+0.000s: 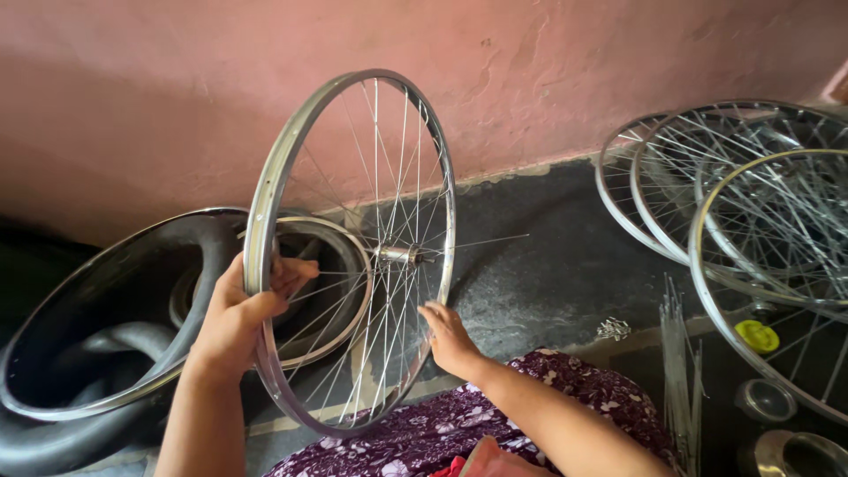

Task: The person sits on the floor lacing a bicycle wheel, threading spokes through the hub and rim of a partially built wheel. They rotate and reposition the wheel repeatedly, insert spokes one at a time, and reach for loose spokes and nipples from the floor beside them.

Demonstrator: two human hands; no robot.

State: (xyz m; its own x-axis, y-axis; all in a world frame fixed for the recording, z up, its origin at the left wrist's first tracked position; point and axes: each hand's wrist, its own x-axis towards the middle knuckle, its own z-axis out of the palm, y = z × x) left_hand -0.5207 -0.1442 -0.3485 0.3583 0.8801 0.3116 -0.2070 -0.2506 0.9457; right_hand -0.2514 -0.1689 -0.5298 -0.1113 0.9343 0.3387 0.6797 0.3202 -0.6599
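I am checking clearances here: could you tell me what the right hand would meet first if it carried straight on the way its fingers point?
Probably the spokes of the upright wheel: the right hand already reaches them, though depth is unclear.

Spoked wheel (353,252) upright at centre, tyre and rim (115,327) at 9 o'clock behind it, stacked wheels (751,203) at 3 o'clock, loose spokes (680,371) at 4 o'clock on floor (539,265).

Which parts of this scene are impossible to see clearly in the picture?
- Head view: right hand fingertips lie behind the spokes of the wheel; anything pinched is too small to tell.
- Left hand palm is hidden by the rim.
- Stacked wheels are cut off by the right edge.
- Tyre runs past the left edge.
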